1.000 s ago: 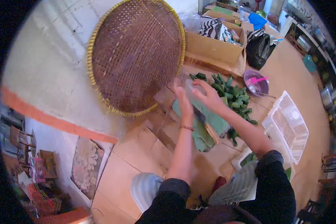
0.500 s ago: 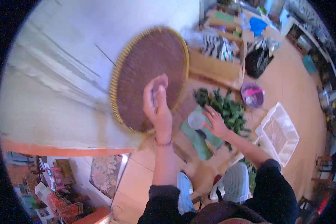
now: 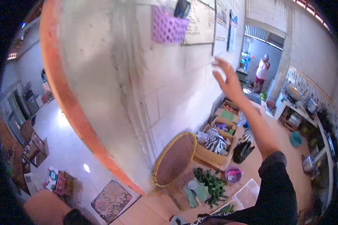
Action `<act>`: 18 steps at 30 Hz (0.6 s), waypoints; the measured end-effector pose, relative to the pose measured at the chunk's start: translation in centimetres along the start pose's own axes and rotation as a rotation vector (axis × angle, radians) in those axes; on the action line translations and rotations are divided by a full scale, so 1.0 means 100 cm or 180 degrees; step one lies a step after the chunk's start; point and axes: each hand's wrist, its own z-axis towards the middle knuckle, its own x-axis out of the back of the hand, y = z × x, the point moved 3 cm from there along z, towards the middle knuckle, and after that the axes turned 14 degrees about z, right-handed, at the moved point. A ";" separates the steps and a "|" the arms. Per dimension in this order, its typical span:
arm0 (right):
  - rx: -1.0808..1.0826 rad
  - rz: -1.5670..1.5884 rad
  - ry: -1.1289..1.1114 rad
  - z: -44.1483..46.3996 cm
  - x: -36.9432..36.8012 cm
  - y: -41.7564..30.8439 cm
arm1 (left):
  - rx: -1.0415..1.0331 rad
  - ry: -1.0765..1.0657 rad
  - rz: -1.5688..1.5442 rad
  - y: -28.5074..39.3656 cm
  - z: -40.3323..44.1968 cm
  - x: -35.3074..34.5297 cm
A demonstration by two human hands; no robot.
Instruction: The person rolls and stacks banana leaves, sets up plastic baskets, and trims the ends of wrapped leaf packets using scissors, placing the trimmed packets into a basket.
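Note:
My right hand (image 3: 229,80) is raised in front of the white wall (image 3: 176,90), its thumb and fingers apart and nothing visible in them. Of my left arm, only a stretch of bare forearm (image 3: 47,208) and a dark sleeve show at the lower left; the hand is beyond the view's edge. A round woven tray (image 3: 175,159) with a yellow rim leans against the wall's foot. Beside it on the floor lie a heap of green leafy stems (image 3: 212,187) and a green sheet (image 3: 202,192) with a small clear container (image 3: 192,185) on it.
Cardboard boxes (image 3: 210,155) with cloth and packets stand along the wall. Near them are a black plastic bag (image 3: 243,152), a purple bowl (image 3: 233,175) and a white basket (image 3: 248,193). Another person (image 3: 262,73) stands in the far doorway. An orange-edged wall corner (image 3: 69,103) rises at left.
My view has lifted from the floor to the wall and room. My right hand has gone up from beside the leaves; my left hand has left the area before the woven tray and gone out of view.

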 end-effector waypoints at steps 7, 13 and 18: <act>0.0365 -0.0228 0.0399 0.254 0.011 -0.062 | 0.0854 -0.1600 0.0866 -0.101 0.005 -0.094; -0.0403 -0.1148 -0.0049 0.315 -0.030 0.001 | 0.1119 -0.2086 0.0979 -0.119 -0.033 -0.124; -0.0320 -0.1439 -0.0187 0.330 -0.053 0.021 | 0.1148 -0.2098 0.0954 -0.116 -0.050 -0.123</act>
